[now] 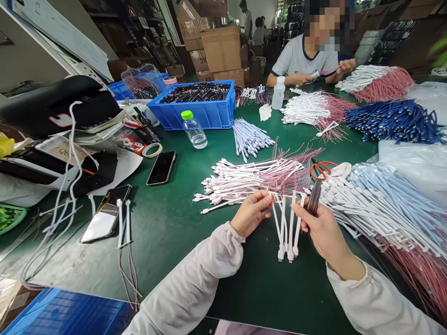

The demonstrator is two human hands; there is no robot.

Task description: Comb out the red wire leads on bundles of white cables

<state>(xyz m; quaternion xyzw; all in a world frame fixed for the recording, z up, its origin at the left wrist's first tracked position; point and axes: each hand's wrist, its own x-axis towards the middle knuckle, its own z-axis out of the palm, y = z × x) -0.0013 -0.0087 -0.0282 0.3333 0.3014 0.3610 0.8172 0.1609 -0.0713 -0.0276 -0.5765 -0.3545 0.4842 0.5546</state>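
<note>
Between my hands, several short white cables (291, 232) lie with their plugs toward me. My left hand (253, 211) is closed, pinching the thin upper end of a white cable at the left. My right hand (319, 228) is closed around a slim dark object (314, 197), whose kind I cannot make out. Its thumb and fingertips also touch the upper part of the right-hand white cables. Just beyond my hands lies a pile of white cables with thin pink wires (240, 179). Orange-handled scissors (321, 169) rest behind my right hand.
White and light blue cable bundles (377, 209) cover the right side. Farther back are dark blue cables (394, 121), a blue bin (199, 118), and a green-capped bottle (194, 131). Phones (161, 168) lie at left. A co-worker (307, 56) handles wires across the green table (181, 242).
</note>
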